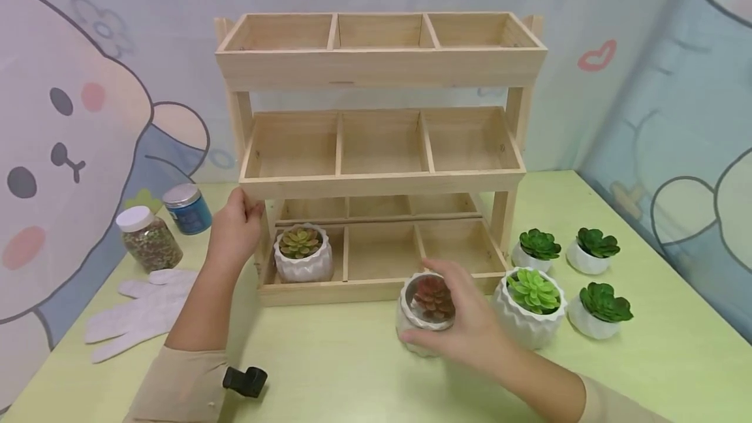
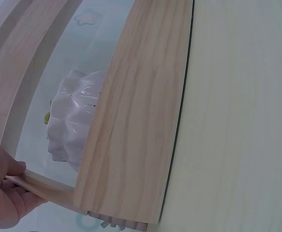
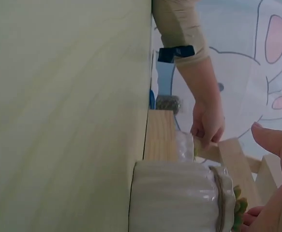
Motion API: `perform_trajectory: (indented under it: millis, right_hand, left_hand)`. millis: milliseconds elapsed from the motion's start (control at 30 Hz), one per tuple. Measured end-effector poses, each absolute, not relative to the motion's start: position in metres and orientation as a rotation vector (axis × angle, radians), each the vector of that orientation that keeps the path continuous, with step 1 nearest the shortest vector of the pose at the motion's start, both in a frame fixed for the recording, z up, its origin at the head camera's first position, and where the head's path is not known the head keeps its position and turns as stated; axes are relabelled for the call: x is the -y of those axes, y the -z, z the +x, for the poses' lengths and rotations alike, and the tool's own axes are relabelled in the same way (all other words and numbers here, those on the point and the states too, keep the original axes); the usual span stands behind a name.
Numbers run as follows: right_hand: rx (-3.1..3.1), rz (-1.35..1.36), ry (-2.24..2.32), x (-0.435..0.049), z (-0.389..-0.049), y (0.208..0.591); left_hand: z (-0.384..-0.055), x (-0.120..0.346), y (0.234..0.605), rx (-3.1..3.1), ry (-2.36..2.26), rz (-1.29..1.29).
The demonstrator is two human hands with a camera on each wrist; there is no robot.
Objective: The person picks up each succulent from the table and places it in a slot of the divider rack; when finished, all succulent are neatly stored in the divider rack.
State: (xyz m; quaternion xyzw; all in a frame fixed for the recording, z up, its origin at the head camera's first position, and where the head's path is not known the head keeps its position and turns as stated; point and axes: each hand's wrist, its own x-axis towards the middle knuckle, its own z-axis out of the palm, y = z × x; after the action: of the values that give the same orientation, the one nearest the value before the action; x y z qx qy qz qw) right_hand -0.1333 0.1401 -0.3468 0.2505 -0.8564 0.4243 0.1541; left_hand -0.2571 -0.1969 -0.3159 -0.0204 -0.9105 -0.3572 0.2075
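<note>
A three-tier wooden shelf (image 1: pixel 376 69) with divided compartments stands on the table. My left hand (image 1: pixel 236 230) grips its left upright; in the left wrist view thumb and fingers pinch that wooden strip (image 2: pixel 49 191). My right hand (image 1: pixel 464 325) is spread around the top of a white fluted pot (image 1: pixel 409 318) holding a reddish succulent (image 1: pixel 433 299). Seen from the right wrist, the thumb (image 3: pixel 269 137) is straight and apart from the pot, which stands on the table. Another white pot (image 1: pixel 303 266) with a yellow-green succulent (image 1: pixel 299 242) sits in the bottom-left compartment.
Right of the shelf stand a larger white pot (image 1: pixel 529 322) with a bright green succulent and several small dark-green potted succulents (image 1: pixel 593 322). At left are white gloves (image 1: pixel 143 312), a jar of granules (image 1: pixel 149 243) and a blue jar (image 1: pixel 189 211). A patterned cloth (image 1: pixel 623 5) hangs behind.
</note>
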Motion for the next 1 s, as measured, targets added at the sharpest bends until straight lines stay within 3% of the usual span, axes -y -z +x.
perform_trajectory:
  millis: [1000]
  right_hand:
    - [2.675, 0.457, -1.335, -0.16, -0.153, 0.376]
  left_hand:
    - [-0.257, 0.197, 0.315, 2.531, 1.005, -0.051]
